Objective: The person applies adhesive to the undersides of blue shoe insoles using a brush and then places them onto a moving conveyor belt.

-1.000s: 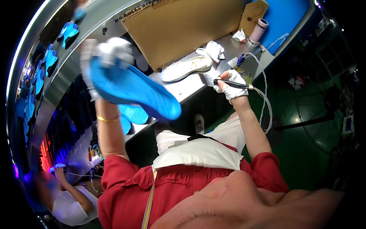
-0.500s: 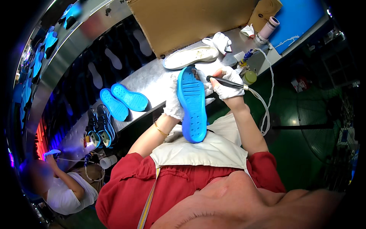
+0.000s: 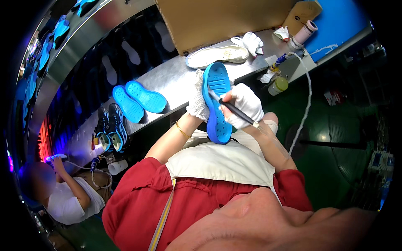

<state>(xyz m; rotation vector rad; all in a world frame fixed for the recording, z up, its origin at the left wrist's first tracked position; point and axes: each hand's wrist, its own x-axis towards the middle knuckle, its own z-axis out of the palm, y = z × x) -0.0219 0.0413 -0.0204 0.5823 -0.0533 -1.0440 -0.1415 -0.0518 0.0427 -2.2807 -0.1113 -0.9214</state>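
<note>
Upright in front of my chest is a bright blue shoe sole (image 3: 218,85), its pitted, ribbed inner face turned up. My left hand (image 3: 197,99), in a white glove, grips the sole by its left edge; some of its fingers are hidden behind it. My right hand (image 3: 246,104), in a white glove with bare fingertips, is closed round a black-handled brush (image 3: 238,111) with a pale hose at its back end. The brush tip touches or nearly touches the sole's left rim, near the ribs.
On the metal bench lie two more blue soles (image 3: 145,97), black-and-blue sneakers (image 3: 113,127), a cream shoe-shaped piece (image 3: 217,56) and white cloth (image 3: 252,44). Cardboard (image 3: 226,19) stands behind. A jar (image 3: 278,86) and pink tumbler (image 3: 305,31) are right. A co-worker (image 3: 73,203) sits lower left.
My right hand has brought the brush from the sole's upper right side, across it, to its left rim. The sole has shifted slightly up and right in view.
</note>
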